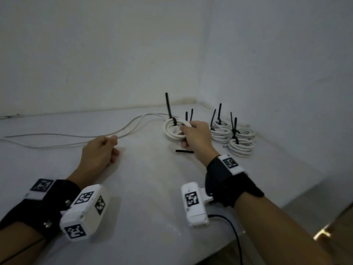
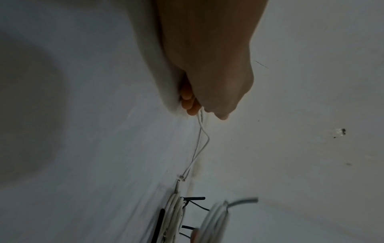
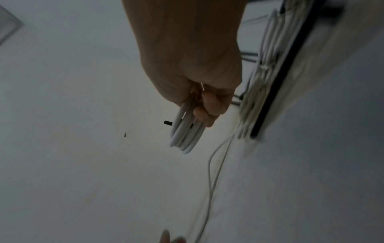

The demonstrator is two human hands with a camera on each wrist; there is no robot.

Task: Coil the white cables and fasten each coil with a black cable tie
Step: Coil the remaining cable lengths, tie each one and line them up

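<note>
My right hand (image 1: 186,133) grips a white coil (image 1: 170,131) lifted just off the table; a black cable tie (image 1: 169,107) stands up from the coil's far side. In the right wrist view my right hand (image 3: 200,113) curls round the coil (image 3: 184,134), and the tie's tip (image 3: 168,122) pokes out to the left. My left hand (image 1: 113,140) pinches two loose white cables (image 1: 131,126) that trail left and back across the table. The left wrist view shows my left hand (image 2: 204,113) holding these cables (image 2: 200,144). One loose black tie (image 1: 184,151) lies under my right hand.
Several tied coils (image 1: 241,143) with upright black tie tails sit at the back right near the wall corner. The white table (image 1: 152,188) ends at an edge on the lower right. A wall stands close behind.
</note>
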